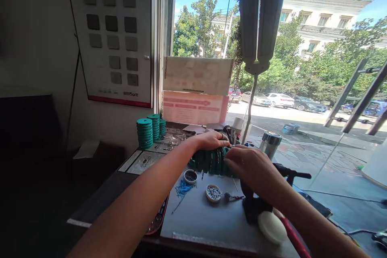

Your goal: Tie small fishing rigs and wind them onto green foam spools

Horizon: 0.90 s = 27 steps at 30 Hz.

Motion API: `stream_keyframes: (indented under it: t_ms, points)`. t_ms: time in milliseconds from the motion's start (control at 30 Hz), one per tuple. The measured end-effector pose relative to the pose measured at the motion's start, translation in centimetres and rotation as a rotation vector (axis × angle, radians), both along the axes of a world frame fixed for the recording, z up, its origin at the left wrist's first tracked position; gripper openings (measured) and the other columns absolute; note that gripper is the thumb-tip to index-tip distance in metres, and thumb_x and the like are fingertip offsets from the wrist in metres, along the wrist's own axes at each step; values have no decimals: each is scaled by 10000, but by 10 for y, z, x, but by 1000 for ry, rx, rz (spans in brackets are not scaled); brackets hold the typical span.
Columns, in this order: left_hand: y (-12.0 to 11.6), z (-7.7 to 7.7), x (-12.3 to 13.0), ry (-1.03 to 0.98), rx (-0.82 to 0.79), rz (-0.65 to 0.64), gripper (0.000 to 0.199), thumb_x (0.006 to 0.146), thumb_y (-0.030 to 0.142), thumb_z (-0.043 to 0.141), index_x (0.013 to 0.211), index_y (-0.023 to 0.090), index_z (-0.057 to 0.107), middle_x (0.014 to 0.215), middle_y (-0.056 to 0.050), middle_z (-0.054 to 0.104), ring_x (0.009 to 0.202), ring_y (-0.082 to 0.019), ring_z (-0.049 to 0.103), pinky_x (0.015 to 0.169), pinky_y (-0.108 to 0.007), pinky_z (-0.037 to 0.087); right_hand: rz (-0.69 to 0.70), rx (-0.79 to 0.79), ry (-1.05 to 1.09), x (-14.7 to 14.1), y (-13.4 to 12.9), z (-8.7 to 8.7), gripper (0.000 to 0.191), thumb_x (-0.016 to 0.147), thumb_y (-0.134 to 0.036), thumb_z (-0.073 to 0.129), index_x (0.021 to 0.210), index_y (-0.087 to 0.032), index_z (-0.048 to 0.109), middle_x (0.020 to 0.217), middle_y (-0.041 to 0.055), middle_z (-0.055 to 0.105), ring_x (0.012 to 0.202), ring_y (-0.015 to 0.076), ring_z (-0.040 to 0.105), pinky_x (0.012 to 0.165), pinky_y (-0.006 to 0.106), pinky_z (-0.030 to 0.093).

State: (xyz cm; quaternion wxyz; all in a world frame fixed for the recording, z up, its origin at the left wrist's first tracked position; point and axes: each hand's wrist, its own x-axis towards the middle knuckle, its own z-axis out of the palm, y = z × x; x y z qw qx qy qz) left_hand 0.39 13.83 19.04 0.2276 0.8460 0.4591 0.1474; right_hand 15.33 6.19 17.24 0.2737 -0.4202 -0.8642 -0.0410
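A row of green discs (210, 162) lies sideways on a black stand (256, 206) above the grey work board. My left hand (211, 141) rests over the top of the discs, its fingers reaching right. Beside it, my right hand (246, 161) is bent over the right part of the row, fingers curled; whatever it pinches is hidden. Below the discs are a small dish of dark beads (190, 176) and another of pale beads (213, 193). Blue threads (184, 188) lie next to the dark beads.
Stacked green discs (144, 134) stand at the back left. A lidded jar (271, 145) is behind my right hand. A white oval object (272, 227) and a red handle (292, 236) sit under my right forearm. A red-rimmed tray (157, 222) is near my left forearm.
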Motion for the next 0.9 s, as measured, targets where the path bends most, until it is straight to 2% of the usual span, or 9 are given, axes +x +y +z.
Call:
stream_keyframes:
  t_ms: [67,167,300,433,633,900]
  points:
    - [-3,2,0,12,2,1,331,793,396,406,875,132,589,901,-33,612,852,-172,520,707,-244,400,24,-31,-21,-2,13,6,169,714,-168,469,568,-195,549,605,-14,535,535,127,482,515,233,311]
    - [-7,4,1,18,-3,-8,305,799,380,406,824,136,587,854,-16,605,812,-152,517,672,-221,398,58,-68,50,-7,25,0,149,704,-186,482,591,-193,579,605,-17,526,523,123,459,515,239,313]
    - [-7,5,1,13,-7,-8,287,802,371,402,802,151,586,797,6,593,776,-134,513,651,-206,391,159,-180,221,-3,24,-4,163,717,-267,512,603,-174,583,552,-24,494,516,125,438,500,240,326]
    - [-3,4,1,16,1,-8,290,793,383,409,772,150,582,747,7,583,762,-141,511,647,-215,388,233,-247,275,3,22,-2,176,718,-287,518,606,-169,587,553,-24,490,515,123,432,490,237,333]
    - [-3,3,1,32,18,-6,316,784,407,402,763,144,576,771,-8,592,772,-159,515,677,-240,387,205,-194,258,-1,21,-3,158,720,-246,529,598,-168,592,547,-29,474,512,117,426,484,234,322]
    - [4,2,-1,52,-8,-17,369,787,415,384,899,116,569,931,-53,598,843,-175,522,717,-255,398,174,-121,192,-5,17,-3,125,719,-204,540,613,-169,595,594,-20,508,543,123,463,506,235,338]
